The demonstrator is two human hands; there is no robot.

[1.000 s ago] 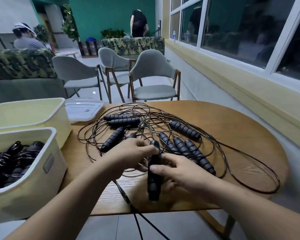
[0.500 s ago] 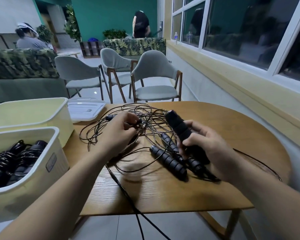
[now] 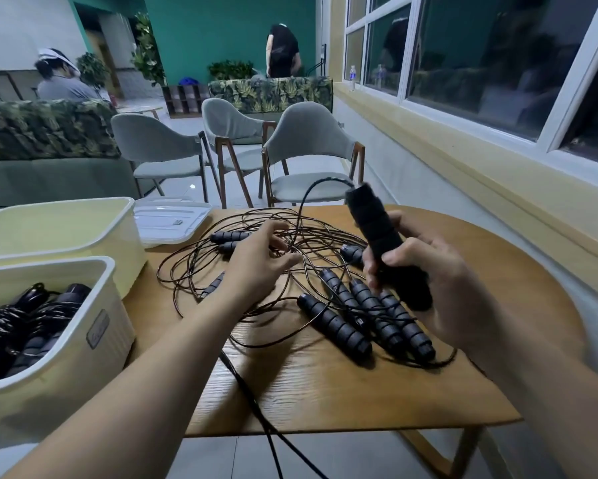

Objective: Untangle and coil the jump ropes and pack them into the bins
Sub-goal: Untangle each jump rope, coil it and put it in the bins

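A tangle of thin black jump rope cords (image 3: 311, 243) and several ribbed black handles (image 3: 335, 326) lies on the round wooden table (image 3: 325, 385). My right hand (image 3: 439, 281) grips one black handle (image 3: 377, 229) raised above the pile, its cord arching off the top end. My left hand (image 3: 256, 264) hovers over the cords with fingers spread and relaxed; I see nothing held in it. The near cream bin (image 3: 66, 357) at left holds coiled ropes (image 3: 21, 323). Behind it stands a second cream bin (image 3: 66, 223).
A clear plastic lid (image 3: 173, 219) lies at the table's back left. Three grey chairs (image 3: 308, 150) stand beyond the table. One cord (image 3: 256, 409) hangs over the table's front edge. Two people are far back. A window wall runs along the right.
My right hand lifted the handle off the table and raised it higher, tilting it upright. My left hand let go of the handle, moved back over the cords and opened its fingers.
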